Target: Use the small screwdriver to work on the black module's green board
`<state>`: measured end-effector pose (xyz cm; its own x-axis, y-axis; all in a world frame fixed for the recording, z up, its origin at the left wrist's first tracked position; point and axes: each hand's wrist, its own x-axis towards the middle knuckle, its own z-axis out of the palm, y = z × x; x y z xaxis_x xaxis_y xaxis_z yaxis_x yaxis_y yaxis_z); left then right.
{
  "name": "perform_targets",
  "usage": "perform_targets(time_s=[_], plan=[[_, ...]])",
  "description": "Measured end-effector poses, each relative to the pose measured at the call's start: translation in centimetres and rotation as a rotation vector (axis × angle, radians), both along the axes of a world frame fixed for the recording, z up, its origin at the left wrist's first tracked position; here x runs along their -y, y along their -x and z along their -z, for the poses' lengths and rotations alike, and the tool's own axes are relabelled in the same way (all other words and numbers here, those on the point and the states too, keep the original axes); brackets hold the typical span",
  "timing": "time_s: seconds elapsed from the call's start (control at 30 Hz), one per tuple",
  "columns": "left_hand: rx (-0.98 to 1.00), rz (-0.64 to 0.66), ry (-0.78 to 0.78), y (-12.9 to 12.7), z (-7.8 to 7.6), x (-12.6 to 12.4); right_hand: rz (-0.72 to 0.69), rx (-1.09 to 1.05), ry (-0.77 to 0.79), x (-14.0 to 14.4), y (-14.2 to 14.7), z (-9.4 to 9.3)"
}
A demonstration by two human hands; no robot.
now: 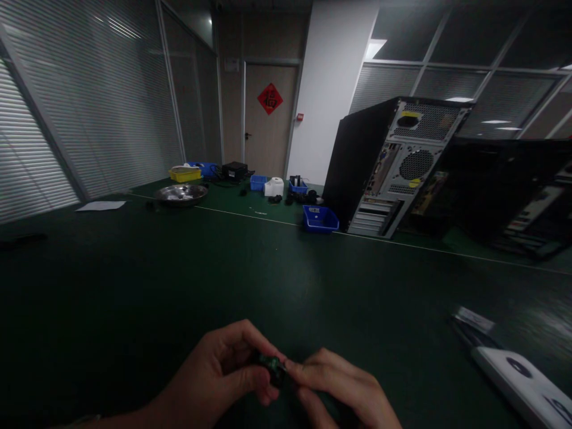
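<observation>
- Green table point(134, 286) — spreads out under and beyond the hands.
- Blue bin point(320, 218), far ahead of the hands.
- Computer tower point(393, 164), just right of that bin.
- Metal bowl point(181, 194) — far ahead-left.
- White device point(525, 384), right of the hands.

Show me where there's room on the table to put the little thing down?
Both hands, left hand and right hand, pinch the small dark green part. The wide green table mat between them and the blue plastic bin is bare. The far edge, by the round metal bowl and black computer tower, is crowded.
</observation>
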<state>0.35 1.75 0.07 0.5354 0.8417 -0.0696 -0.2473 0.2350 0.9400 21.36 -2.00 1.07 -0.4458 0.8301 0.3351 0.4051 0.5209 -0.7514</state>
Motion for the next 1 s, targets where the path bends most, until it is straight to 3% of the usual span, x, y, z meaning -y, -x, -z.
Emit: perform_targets(time_s=[0.2, 0.37, 0.5, 0.77, 0.93, 1.0], plan=[[-0.213, -0.007, -0.142, 0.8, -0.4, 0.1, 0.082, -0.073, -0.050, 0.2, -0.2, 0.0], [-0.559, 0.181, -0.512, 1.0, -1.8, 0.8, 0.208, -0.138, -0.084, 0.6, -0.2, 0.1], [-0.610, 0.248, -0.682, 0.7, -2.0, 0.9, 0.220, -0.127, -0.079, 0.8, 0.0, -0.2], [-0.657, 0.085, -0.755, 1.0, -2.1, 1.7, 0.250, -0.086, -0.015, 0.9, 0.0, -0.3], [-0.746, 0.043, -0.800, 1.3, -2.2, 3.1, 0.118, 0.098, 0.194, 1.1, 0.2, -0.6], [-0.730, 0.013, -0.785, 1.2, -2.1, 3.3, 0.086, 0.199, 0.208, 1.1, 0.4, -0.8]])
